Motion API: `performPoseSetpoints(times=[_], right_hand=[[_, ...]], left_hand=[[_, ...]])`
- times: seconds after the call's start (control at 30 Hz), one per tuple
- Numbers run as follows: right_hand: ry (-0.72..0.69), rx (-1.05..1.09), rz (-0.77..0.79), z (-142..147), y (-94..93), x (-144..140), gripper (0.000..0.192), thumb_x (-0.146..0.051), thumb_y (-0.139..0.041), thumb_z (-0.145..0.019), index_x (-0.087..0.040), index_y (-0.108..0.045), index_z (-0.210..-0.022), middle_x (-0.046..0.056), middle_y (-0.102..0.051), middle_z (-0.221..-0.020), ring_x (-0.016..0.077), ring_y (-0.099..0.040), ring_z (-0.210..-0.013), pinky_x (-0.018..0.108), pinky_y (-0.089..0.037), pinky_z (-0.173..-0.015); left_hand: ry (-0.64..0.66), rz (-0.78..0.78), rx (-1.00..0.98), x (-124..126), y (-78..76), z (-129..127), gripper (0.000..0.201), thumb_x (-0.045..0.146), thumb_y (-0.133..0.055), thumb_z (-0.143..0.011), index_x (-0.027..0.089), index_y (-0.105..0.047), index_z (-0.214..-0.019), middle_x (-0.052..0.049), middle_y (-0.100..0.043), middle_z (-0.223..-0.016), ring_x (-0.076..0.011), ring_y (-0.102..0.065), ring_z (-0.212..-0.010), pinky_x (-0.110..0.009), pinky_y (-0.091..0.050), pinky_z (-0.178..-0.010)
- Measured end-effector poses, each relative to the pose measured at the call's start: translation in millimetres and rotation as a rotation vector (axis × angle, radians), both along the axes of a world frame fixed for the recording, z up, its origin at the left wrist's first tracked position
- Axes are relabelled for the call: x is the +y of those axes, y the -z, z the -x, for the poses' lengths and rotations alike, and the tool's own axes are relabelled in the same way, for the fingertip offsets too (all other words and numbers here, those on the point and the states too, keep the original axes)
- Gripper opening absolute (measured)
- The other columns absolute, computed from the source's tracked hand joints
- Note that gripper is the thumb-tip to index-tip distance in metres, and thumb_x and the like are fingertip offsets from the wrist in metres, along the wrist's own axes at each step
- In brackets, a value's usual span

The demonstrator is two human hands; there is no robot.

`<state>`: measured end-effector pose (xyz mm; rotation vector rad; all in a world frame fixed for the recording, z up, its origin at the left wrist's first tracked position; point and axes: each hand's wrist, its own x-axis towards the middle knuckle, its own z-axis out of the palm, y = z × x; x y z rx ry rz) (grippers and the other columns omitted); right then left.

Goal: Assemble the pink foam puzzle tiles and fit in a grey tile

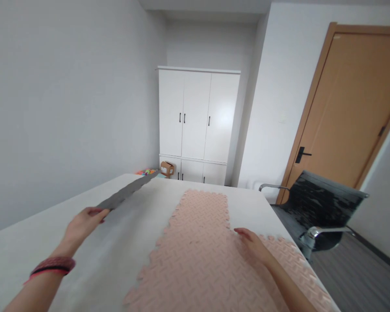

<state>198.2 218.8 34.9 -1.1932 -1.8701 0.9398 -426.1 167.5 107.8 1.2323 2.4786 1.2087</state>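
No text, brand or number can be read; pale marks (163, 170) on the cardboard box (170, 169) by the white cabinet (196, 115) are too small.

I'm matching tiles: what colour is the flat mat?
The interlocking mat is pale pink, clearest in head view.

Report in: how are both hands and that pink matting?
Left hand grips grey piece. Right hand open over pink matting, contact unclear. Matting flat on white table. Chair beside table.
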Motion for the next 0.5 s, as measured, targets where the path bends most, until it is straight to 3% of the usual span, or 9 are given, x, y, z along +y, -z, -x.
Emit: performPoseSetpoints(times=[0.07,0.13,0.27,0.37,0.5], right_hand=[[0.020,0.133,0.082,-15.8,-11.9,6.4,0.051,-0.046,-0.053,-0.078,-0.012,-0.059,-0.116,0.013,-0.053,-0.126,0.0241,-0.050,-0.118,0.043,-0.033,-0.108],[0.054,0.274,0.166,-33.8,-27.4,13.9,0.056,-0.055,-0.053,-0.080,-0.015,-0.056,-0.119,0.013,-0.051,-0.129,0.0244,-0.052,-0.117,0.044,-0.038,-0.104],[0.138,0.564,0.264,-80.5,-57.2,29.4,0.064,-0.067,-0.033,-0.088,-0.019,-0.040,-0.130,0.011,-0.048,-0.133,0.0214,-0.054,-0.116,0.041,-0.045,-0.098],[0.221,0.693,0.295,-119.2,-63.3,40.9,0.062,-0.066,-0.024,-0.090,-0.020,-0.035,-0.131,0.012,-0.050,-0.129,0.0218,-0.057,-0.111,0.041,-0.048,-0.094],[0.426,0.696,0.300,-163.0,-40.1,56.0,0.039,-0.040,-0.033,-0.092,-0.018,-0.040,-0.124,0.010,-0.059,-0.113,0.0174,-0.064,-0.093,0.036,-0.051,-0.089]], left_hand=[[0.163,-0.081,-0.011,25.3,-21.5,-46.6,0.034,0.042,-0.051,-0.077,0.017,-0.054,-0.099,0.000,-0.065,-0.075,-0.0170,-0.061,-0.078,-0.028,-0.042,-0.073],[0.422,-0.148,0.002,50.5,-37.6,-112.0,0.026,0.037,-0.052,-0.078,0.016,-0.052,-0.094,-0.001,-0.063,-0.082,-0.0134,-0.059,-0.077,-0.027,-0.043,-0.075],[0.798,-0.236,0.118,88.3,-49.1,-263.3,0.017,0.029,-0.057,-0.077,0.015,-0.050,-0.083,0.000,-0.054,-0.076,-0.0115,-0.051,-0.071,-0.026,-0.042,-0.067],[0.944,-0.253,0.248,109.2,-38.4,-354.9,0.018,0.029,-0.060,-0.078,0.014,-0.051,-0.080,0.001,-0.051,-0.072,-0.0115,-0.047,-0.068,-0.028,-0.041,-0.068],[1.118,-0.176,0.370,132.2,-1.2,-421.5,0.023,0.035,-0.063,-0.078,0.014,-0.055,-0.080,0.001,-0.053,-0.072,-0.0120,-0.049,-0.069,-0.030,-0.042,-0.072]])
